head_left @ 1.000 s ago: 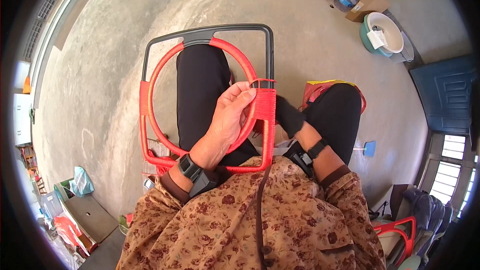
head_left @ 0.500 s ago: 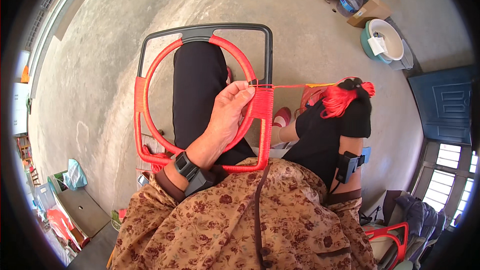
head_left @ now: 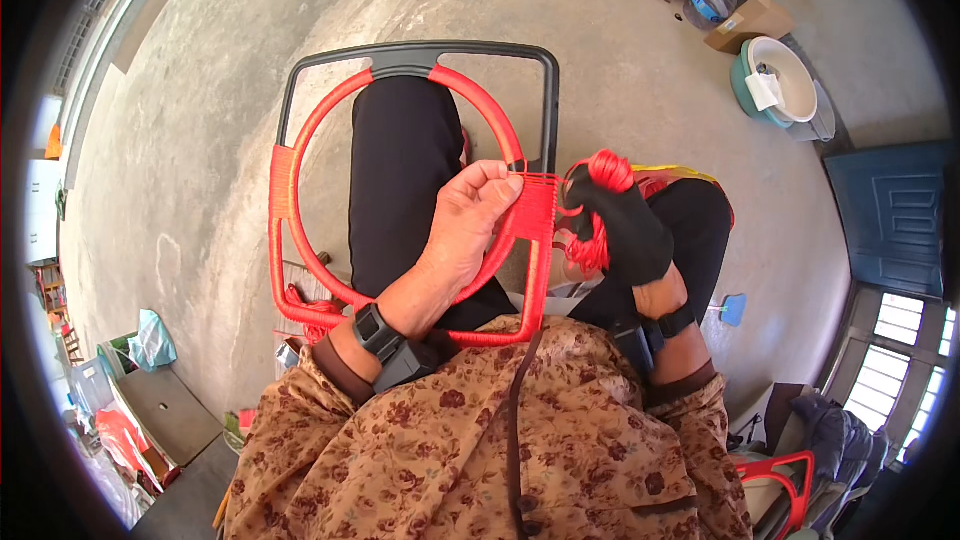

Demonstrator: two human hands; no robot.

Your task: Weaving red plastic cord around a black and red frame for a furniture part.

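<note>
A dark frame [head_left: 415,56] with rounded corners and an inner ring rests over my thighs. Red cord [head_left: 537,208] wraps most of the ring and the lower frame; the top bar remains bare. My bare left hand [head_left: 462,218] is closed, thumb and fingers pinching the frame where the right-hand wrapping meets the ring. To the right of it, my black-gloved right hand [head_left: 628,232] is closed around a bundle of red cord [head_left: 610,172], with loops hanging below. The bundle is close to the frame's right side. The glove partly hides its fingers' grip.
More red cord [head_left: 315,312] lies by the frame's lower left. Beyond, at right, stand basins [head_left: 780,80], a cardboard box [head_left: 750,20] and a water bottle [head_left: 712,6]. A blue door [head_left: 890,220] is at far right; a red frame [head_left: 795,485] sits lower right.
My right hand has come left with the cord bundle, from far out over my right knee to near the frame. The taut strand between them has slackened. My left hand keeps its pinch.
</note>
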